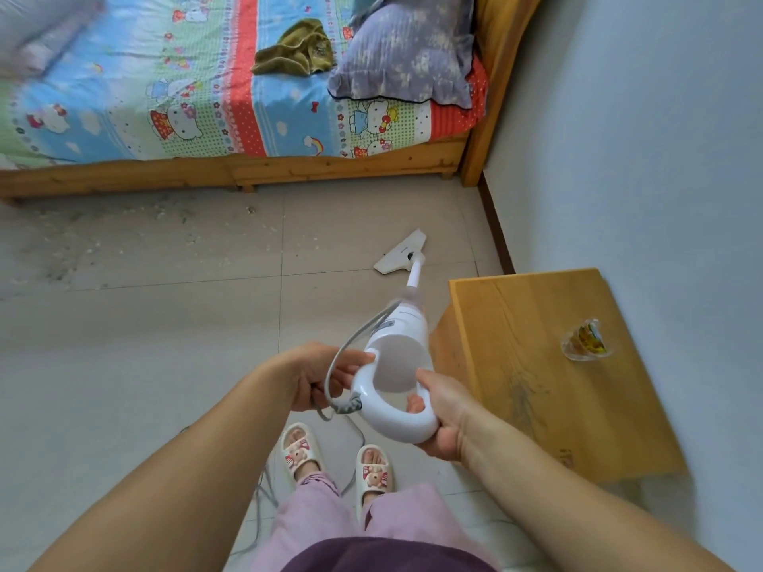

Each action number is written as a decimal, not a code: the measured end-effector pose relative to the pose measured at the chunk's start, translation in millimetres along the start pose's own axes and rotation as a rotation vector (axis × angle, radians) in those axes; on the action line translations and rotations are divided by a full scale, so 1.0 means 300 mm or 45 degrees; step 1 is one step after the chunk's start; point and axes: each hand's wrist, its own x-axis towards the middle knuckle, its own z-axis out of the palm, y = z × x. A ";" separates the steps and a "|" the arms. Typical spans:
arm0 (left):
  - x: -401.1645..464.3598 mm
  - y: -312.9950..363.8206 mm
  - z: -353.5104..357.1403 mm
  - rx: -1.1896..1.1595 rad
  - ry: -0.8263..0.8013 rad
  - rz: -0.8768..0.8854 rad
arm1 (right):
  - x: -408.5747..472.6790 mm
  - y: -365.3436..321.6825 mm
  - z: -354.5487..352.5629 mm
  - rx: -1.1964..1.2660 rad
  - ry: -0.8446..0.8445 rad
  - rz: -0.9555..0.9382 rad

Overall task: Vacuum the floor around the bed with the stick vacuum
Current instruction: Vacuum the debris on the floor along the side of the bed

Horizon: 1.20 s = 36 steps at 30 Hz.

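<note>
A white stick vacuum point(406, 324) slants from my hands down to the tiled floor point(165, 324). Its flat white head point(398, 251) lies on the tiles near the wooden bed frame point(289, 171) and the wall corner. My right hand point(441, 414) grips the right side of the vacuum's loop handle point(388, 423). My left hand point(318, 373) holds the grey power cord point(351, 344) beside the handle, fingertips touching the loop's left side. Dust and pale crumbs point(103, 241) are scattered on the floor along the bed at the left.
A wooden nightstand point(549, 365) stands against the wall at the right, with a small glass cup point(586, 340) on it. The bed carries a cartoon-print sheet, a purple pillow point(408, 51) and an olive cloth point(297, 49). The cord trails by my slippered feet point(334, 460).
</note>
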 end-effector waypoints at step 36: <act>0.013 -0.022 0.035 -0.425 -0.054 0.261 | 0.017 -0.005 0.121 0.136 0.084 -0.217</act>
